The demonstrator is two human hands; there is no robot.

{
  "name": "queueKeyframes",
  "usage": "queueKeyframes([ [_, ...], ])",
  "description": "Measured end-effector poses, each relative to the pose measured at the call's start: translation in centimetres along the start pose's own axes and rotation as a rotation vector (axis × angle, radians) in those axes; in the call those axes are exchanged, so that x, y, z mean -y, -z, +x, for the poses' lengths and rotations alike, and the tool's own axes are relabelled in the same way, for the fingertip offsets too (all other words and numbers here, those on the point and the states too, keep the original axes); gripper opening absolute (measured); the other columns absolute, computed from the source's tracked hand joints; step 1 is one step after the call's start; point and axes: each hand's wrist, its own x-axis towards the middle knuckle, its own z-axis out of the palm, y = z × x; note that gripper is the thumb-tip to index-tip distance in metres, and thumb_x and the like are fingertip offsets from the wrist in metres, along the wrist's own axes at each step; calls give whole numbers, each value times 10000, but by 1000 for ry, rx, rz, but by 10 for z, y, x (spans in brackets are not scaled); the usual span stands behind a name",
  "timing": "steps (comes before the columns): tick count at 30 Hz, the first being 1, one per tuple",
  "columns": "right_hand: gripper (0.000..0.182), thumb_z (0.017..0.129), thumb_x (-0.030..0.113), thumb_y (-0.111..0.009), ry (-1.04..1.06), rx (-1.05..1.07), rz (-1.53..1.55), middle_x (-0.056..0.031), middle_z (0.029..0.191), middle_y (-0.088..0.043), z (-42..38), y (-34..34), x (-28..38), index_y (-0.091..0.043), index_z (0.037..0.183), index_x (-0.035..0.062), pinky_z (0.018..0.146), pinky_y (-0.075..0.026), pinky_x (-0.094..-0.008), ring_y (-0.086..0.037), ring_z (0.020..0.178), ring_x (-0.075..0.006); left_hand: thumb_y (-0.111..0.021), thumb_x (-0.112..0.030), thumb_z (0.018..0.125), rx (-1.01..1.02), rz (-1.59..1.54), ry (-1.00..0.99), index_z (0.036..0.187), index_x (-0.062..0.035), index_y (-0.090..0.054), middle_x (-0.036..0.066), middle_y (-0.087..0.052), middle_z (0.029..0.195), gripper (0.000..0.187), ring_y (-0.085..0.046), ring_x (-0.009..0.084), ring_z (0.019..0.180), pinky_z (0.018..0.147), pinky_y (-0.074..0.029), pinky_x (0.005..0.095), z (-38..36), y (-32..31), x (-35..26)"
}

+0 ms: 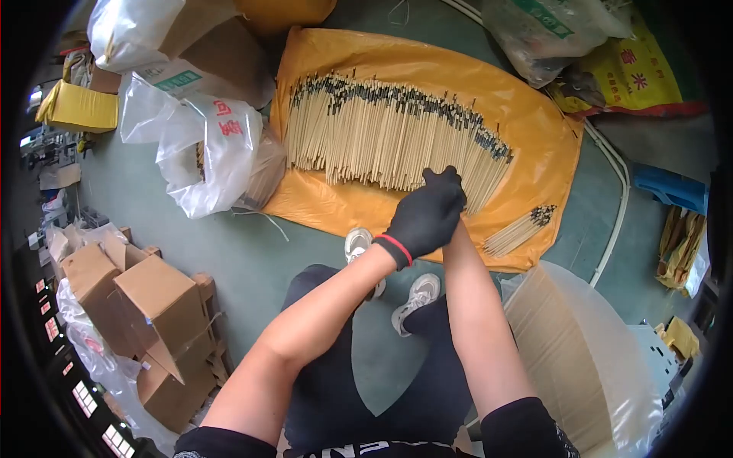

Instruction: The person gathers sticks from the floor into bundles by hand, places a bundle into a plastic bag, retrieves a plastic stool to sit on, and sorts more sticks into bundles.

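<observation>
Long thin pale sticks (366, 141) with dark patterned ends lie side by side in a broad row on an orange sheet (321, 210). My left hand (427, 214), in a black glove with a red cuff, is over the lower edge of the row, right of its middle. Its fingers look curled, and whatever they hold is hidden. My right forearm (477, 305) reaches up to the same spot; my right hand is hidden or merges with the dark glove. A smaller bundle of similar sticks (521, 230) lies apart at the sheet's right side.
Clear plastic bags (217, 153) stand left of the sheet. Cardboard boxes (156, 290) are stacked at lower left. A yellow-green sack (626, 72) lies upper right, near a blue object (670, 188). A plastic-covered carton (576, 343) is beside my right arm. My shoes (418, 301) are below the sheet.
</observation>
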Motion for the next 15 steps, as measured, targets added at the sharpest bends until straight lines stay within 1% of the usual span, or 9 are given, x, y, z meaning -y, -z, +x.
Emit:
queueKeyframes([
  [1,675,578,441,-686,-329,-56,154,-256,1019,-528,8,18,32,-509,1006,-51,805,-455,-436,-529,948,-396,-518,-113,755,122,173,-12,800,3,-551,147,-591,747,129,-582,280,667,594,-455,338,-2,5,0],
  [2,701,585,468,-678,-291,-58,124,-243,1028,-517,17,13,32,-489,1011,-56,826,-437,-458,-509,970,-399,-521,-122,724,247,346,-24,751,-10,-542,164,-573,715,117,-570,308,654,568,-448,367,-6,7,1],
  [4,757,588,496,-669,-351,-46,60,-265,1063,-490,36,-8,36,-459,1049,-67,836,-429,-458,-499,987,-401,-527,-137,675,135,380,-184,690,-34,-514,132,-530,652,104,-554,280,612,504,-423,387,-13,5,-6],
  [5,903,572,561,-651,-349,14,56,-313,1108,-461,44,-19,32,-406,1136,-101,881,-401,-452,-475,1038,-420,-532,-142,663,114,346,-228,693,-34,-523,123,-519,647,113,-547,271,610,484,-416,380,-14,2,-5],
  [6,878,584,534,-640,-353,19,14,-312,1114,-450,46,-24,36,-397,1132,-108,876,-405,-449,-469,1040,-425,-538,-148,650,86,319,-271,697,-35,-532,115,-508,641,123,-540,262,607,464,-410,373,-14,2,-6],
  [10,697,593,382,-641,-275,-71,121,-311,1075,-479,54,-44,32,-427,1047,-101,855,-425,-438,-499,999,-425,-531,-79,689,18,490,-56,632,-87,-634,63,-577,624,118,-571,203,646,607,-422,323,-18,0,-5],
  [12,652,581,330,-661,-224,-105,223,-300,1030,-514,55,-42,28,-431,1017,-97,834,-442,-426,-533,962,-401,-539,-108,709,79,504,-189,656,-94,-641,70,-609,671,115,-595,208,694,607,-420,315,-16,11,7],
  [14,536,602,294,-649,-166,-132,240,-274,926,-579,60,-43,16,-475,953,-71,752,-473,-436,-581,859,-397,-547,-159,670,59,461,-350,659,-20,-556,121,-546,633,140,-551,267,582,515,-444,361,-17,18,12],
  [15,476,601,279,-649,-149,-205,246,-275,832,-602,70,-51,6,-507,884,-77,706,-484,-424,-604,783,-392,-546,-175,710,122,378,-264,683,-23,-571,122,-557,638,157,-564,268,591,524,-447,360,-11,25,15],
])
